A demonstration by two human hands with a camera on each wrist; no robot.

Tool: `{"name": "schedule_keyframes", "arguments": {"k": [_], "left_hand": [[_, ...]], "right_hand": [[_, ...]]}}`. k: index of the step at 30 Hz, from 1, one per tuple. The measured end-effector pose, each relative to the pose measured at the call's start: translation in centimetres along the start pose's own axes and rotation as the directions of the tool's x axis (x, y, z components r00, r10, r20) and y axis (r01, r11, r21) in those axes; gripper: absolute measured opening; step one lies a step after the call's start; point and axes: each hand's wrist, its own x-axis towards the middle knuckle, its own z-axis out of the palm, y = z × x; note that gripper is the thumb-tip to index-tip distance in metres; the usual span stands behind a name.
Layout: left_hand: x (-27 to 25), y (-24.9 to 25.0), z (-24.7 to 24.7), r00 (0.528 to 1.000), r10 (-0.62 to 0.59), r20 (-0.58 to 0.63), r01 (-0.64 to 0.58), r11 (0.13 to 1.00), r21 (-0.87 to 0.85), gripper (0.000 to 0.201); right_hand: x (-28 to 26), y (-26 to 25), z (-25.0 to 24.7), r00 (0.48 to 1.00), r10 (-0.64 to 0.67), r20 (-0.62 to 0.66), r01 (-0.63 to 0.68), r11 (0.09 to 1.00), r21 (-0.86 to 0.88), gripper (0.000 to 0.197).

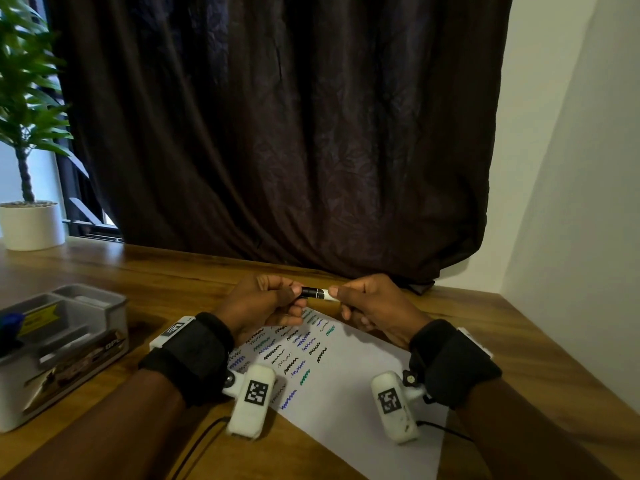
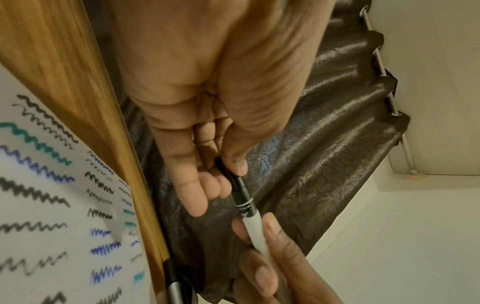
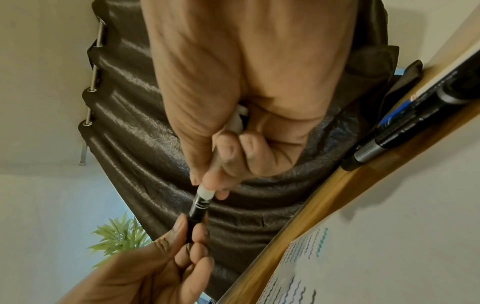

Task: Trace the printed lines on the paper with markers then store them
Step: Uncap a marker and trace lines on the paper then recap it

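1. Wooden tabletop [image 1: 180,271] w/ visible grain, set in a corner: dark brown patterned curtain [image 1: 277,133] hangs along the far edge, pale wall [image 1: 571,202] along the right edge.
2. Far-left corner: potted plant [image 1: 27,216] in a smooth white round pot. Left side, near the front: grey plastic organizer [image 1: 69,327] w/ several compartments, a blue item in one.
3. White paper [image 1: 346,375] lies flat in the middle, angled, covered w/ rows of zigzag lines in black, blue, green. Bare wood is left btwn paper and organizer, and btwn paper and right edge.
4. Marker [image 1: 317,293] is held in the air above the paper's far end, near the curtain. Long axis runs approx. horizontal, left-right across the head view; black cap end points left, white barrel end points right.
5. Left hand [image 1: 266,303] pinches the black cap [image 2: 241,193] btwn thumb and fingers; cap is smooth, cylindrical, w/ thin white rings next to the barrel.
6. Right hand [image 1: 374,306] is clenched round the white barrel [image 3: 206,192], thumb and forefinger close to the cap joint.
7. Cap and barrel meet in line; can't tell if fully seated.
8. More markers [image 3: 405,127] lie at the tabletop's far edge by the curtain: dark barrels, one w/ a grey end.
9. Both wrists carry black straps w/ white camera units.
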Motion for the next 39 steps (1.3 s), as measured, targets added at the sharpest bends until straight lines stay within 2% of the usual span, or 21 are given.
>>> {"name": "schedule_keyframes", "arguments": {"k": [4, 7, 9, 11, 13, 15, 19, 25, 30, 34, 39], "left_hand": [[-0.1, 0.5, 0.1, 1.0, 0.019, 0.004, -0.019, 1.0, 0.001, 0.021], [-0.9, 1.0, 0.4, 0.999, 0.037, -0.034, -0.037, 0.999, -0.001, 0.019], [-1.4, 1.5, 0.4, 0.994, 0.052, -0.098, -0.052, 0.999, 0.009, 0.018], [-2.2, 2.3, 0.1, 0.982, 0.09, -0.167, -0.083, 0.995, 0.051, 0.018], [-3.4, 3.9, -0.9, 0.965, 0.145, -0.217, -0.12, 0.985, 0.121, 0.017], [-5.2, 6.4, -2.2, 0.942, 0.22, -0.255, -0.161, 0.959, 0.234, 0.017], [-9.8, 12.2, -5.9, 0.862, 0.387, -0.326, -0.205, 0.856, 0.474, 0.012], [-16.3, 18.0, -12.3, 0.792, 0.44, -0.423, -0.084, 0.765, 0.639, 0.01], [-18.2, 18.4, -16.6, 0.739, 0.443, -0.507, 0.101, 0.672, 0.734, 0.022], [-17.8, 17.1, -18.2, 0.732, 0.442, -0.518, 0.177, 0.611, 0.771, 0.018], [-16.0, 15.6, -18.6, 0.767, 0.436, -0.471, 0.249, 0.474, 0.844, 0.014]], "right_hand": [[0.0, -0.2, 0.4, 0.999, 0.033, -0.027, -0.032, 0.998, 0.046, 0.031], [-0.4, -0.4, 0.7, 0.993, 0.117, 0.013, -0.117, 0.978, 0.171, 0.025], [-0.7, -0.6, 0.9, 0.978, 0.197, 0.065, -0.207, 0.942, 0.263, 0.037], [-0.9, -0.6, 1.1, 0.952, 0.275, 0.137, -0.303, 0.911, 0.278, 0.055], [-1.2, -0.5, 1.3, 0.921, 0.32, 0.221, -0.367, 0.902, 0.225, 0.065], [-1.5, -0.3, 1.4, 0.897, 0.33, 0.294, -0.386, 0.908, 0.16, 0.064], [-1.5, 0.0, 1.6, 0.881, 0.349, 0.318, -0.402, 0.908, 0.117, 0.057], [-0.8, 1.0, 1.3, 0.869, 0.357, 0.343, -0.41, 0.907, 0.094, 0.065], [-0.6, 1.2, 1.1, 0.862, 0.371, 0.345, -0.422, 0.903, 0.085, 0.057], [-0.6, 1.2, 1.0, 0.86, 0.386, 0.334, -0.423, 0.905, 0.043, 0.053], [-0.6, 1.2, 1.0, 0.854, 0.392, 0.34, -0.436, 0.898, 0.058, 0.051]]}}
